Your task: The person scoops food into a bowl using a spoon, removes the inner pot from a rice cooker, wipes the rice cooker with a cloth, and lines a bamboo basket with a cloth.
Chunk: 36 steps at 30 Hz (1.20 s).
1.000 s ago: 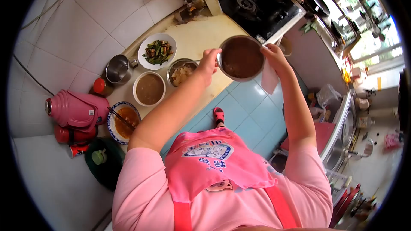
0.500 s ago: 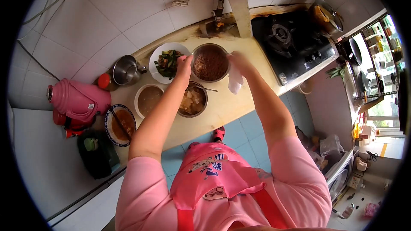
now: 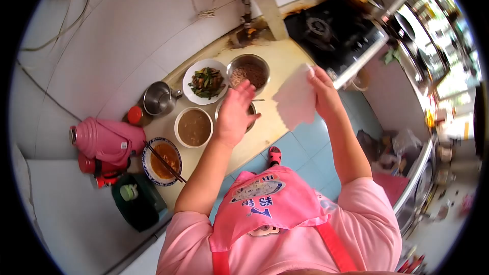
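Note:
My right hand (image 3: 326, 91) pinches a thin white paper towel (image 3: 296, 99) by its upper corner, and the sheet hangs over the counter's front edge. My left hand (image 3: 237, 114) holds nothing, fingers apart, above a metal bowl (image 3: 251, 124) that it mostly covers; a utensil handle (image 3: 259, 100) sticks out at that bowl's right. Just beyond my left fingertips stands a metal bowl (image 3: 248, 58) of reddish-brown grains. A white plate (image 3: 188, 79) of green vegetables lies to its left. Nearer me is a white bowl (image 3: 178, 133) of brownish soup.
A blue-rimmed bowl (image 3: 146, 169) with chopsticks (image 3: 165, 162) across it sits at the counter's left end, beside a pink thermos (image 3: 109, 140) and a dark green bin (image 3: 135, 209). A metal cup (image 3: 158, 98) and red-lidded jar (image 3: 135, 115) stand behind. A gas stove (image 3: 326, 28) is far right.
Both hands have left the rim of the grain bowl. My left hand has opened and drawn back over the nearer metal bowl. My right hand has moved right, with the paper towel spread out.

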Tool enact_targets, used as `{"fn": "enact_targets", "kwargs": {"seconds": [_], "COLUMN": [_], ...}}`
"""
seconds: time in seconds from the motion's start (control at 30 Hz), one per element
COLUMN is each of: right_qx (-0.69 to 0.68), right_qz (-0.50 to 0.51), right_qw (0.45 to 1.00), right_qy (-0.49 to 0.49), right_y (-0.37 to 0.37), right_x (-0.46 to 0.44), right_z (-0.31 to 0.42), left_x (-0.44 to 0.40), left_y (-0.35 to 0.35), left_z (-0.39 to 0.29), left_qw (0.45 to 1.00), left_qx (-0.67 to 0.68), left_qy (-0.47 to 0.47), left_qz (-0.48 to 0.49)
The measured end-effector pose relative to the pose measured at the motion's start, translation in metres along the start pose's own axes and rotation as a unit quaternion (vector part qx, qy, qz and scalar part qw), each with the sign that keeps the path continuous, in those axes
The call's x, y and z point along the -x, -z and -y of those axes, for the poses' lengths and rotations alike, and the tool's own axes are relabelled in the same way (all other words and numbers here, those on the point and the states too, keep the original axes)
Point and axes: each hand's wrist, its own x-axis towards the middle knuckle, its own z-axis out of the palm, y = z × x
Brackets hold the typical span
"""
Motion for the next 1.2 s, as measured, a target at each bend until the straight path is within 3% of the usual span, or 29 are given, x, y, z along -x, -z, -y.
{"fn": "enact_targets", "kwargs": {"seconds": [0.07,0.17,0.23,0.37,0.5,0.57,0.63,0.67,0.7,0.73,0.83,0.9,0.93,0.97,1.03,1.1,1.13,1.2], "right_qx": [-0.031,0.052,0.060,0.012,-0.045,-0.038,-0.056,-0.050,-0.043,-0.038,-0.007,0.059,0.106,0.108,0.133,0.241,0.208,0.187], "right_qz": [0.020,-0.029,-0.083,-0.210,-0.301,-0.355,-0.383,-0.394,-0.402,-0.423,-0.466,-0.527,-0.564,-0.570,-0.654,-0.701,-0.709,-0.718], "right_qw": [0.999,0.998,0.993,0.973,0.941,0.915,0.894,0.882,0.870,0.857,0.836,0.806,0.793,0.787,0.709,0.634,0.635,0.633], "right_qy": [0.009,0.029,0.056,0.098,0.147,0.187,0.226,0.254,0.281,0.293,0.291,0.263,0.204,0.209,0.230,0.221,0.226,0.222], "right_y": [-0.012,-0.028,-0.023,-0.011,-0.002,-0.008,-0.017,-0.019,-0.020,-0.026,-0.044,-0.057,-0.058,-0.064,-0.076,-0.079,-0.085,-0.094], "right_x": [0.049,0.128,0.178,0.284,0.394,0.437,0.483,0.502,0.526,0.558,0.642,0.707,0.725,0.769,0.828,0.888,0.913,0.959], "right_z": [0.003,-0.001,-0.016,-0.040,-0.047,-0.045,-0.038,-0.040,-0.042,-0.040,-0.039,-0.048,-0.049,-0.057,-0.070,-0.090,-0.096,-0.112], "left_x": [0.011,0.044,0.071,0.109,0.148,0.169,0.201,0.217,0.233,0.250,0.325,0.381,0.390,0.429,0.483,0.533,0.559,0.607], "left_y": [-0.008,-0.027,-0.042,-0.073,-0.110,-0.127,-0.137,-0.153,-0.170,-0.171,-0.187,-0.197,-0.201,-0.206,-0.215,-0.219,-0.223,-0.233], "left_z": [0.024,0.059,0.084,0.125,0.163,0.184,0.210,0.215,0.221,0.243,0.283,0.308,0.320,0.337,0.361,0.395,0.408,0.431], "left_qw": [0.994,0.965,0.959,0.950,0.908,0.894,0.814,0.825,0.779,0.758,0.699,0.687,0.658,0.631,0.600,0.564,0.560,0.493], "left_qx": [0.007,0.024,0.006,-0.168,-0.185,-0.100,-0.246,-0.105,0.028,-0.009,-0.013,-0.041,-0.006,0.023,0.019,-0.058,-0.058,-0.042], "left_qy": [0.087,0.174,0.167,0.187,0.229,0.288,0.061,0.283,0.490,0.464,0.502,0.505,0.543,0.574,0.582,0.580,0.579,0.568], "left_qz": [0.058,0.197,0.228,0.186,0.299,0.329,0.523,0.477,0.391,0.458,0.510,0.521,0.522,0.521,0.549,0.585,0.589,0.657]}}
